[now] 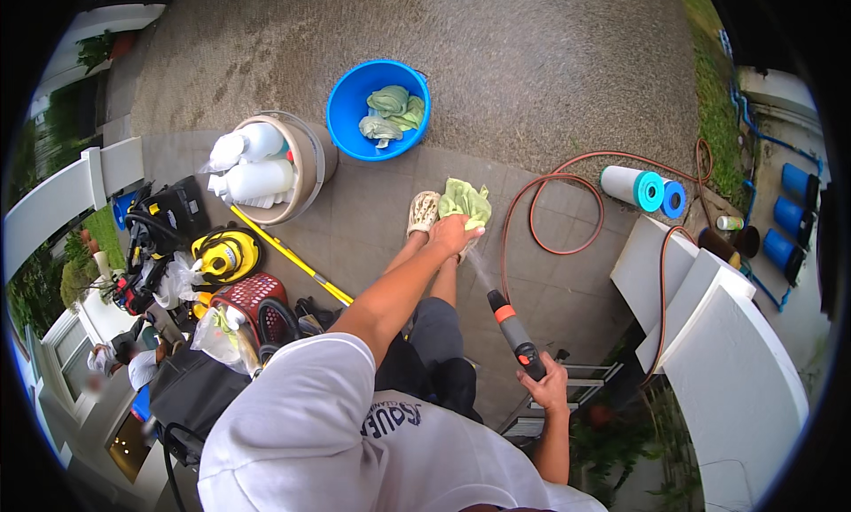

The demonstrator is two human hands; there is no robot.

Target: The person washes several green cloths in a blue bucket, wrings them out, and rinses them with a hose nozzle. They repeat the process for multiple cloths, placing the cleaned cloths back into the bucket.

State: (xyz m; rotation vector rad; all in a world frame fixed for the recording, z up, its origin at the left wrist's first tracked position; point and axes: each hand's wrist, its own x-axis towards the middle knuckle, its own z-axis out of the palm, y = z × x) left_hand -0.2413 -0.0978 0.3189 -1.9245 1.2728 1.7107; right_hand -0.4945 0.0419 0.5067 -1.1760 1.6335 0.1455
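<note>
My left hand [456, 229] is closed on a pale green cloth [465, 201], held out beside a beige clog [423, 211]. In my right hand [549, 384] is the grip of a grey, black and orange hose spray gun [516, 332]. A stream of water [479, 267] leaves the nozzle towards the held cloth. Beyond, a round blue basin [342, 123] stands on the ground with several damp-looking greenish cloths [391, 110] inside. The reddish-brown hose [512, 203] loops over the paving to the right.
Left stands a beige bucket [306, 179] of white bottles [256, 179]. A yellow pole [292, 258], a yellow vacuum cleaner [227, 254] and a red perforated basket [256, 292] lie nearby. Two cylindrical filter cartridges [628, 185] [673, 198] lie right, near a white wall [738, 339]. People [139, 366] are far left.
</note>
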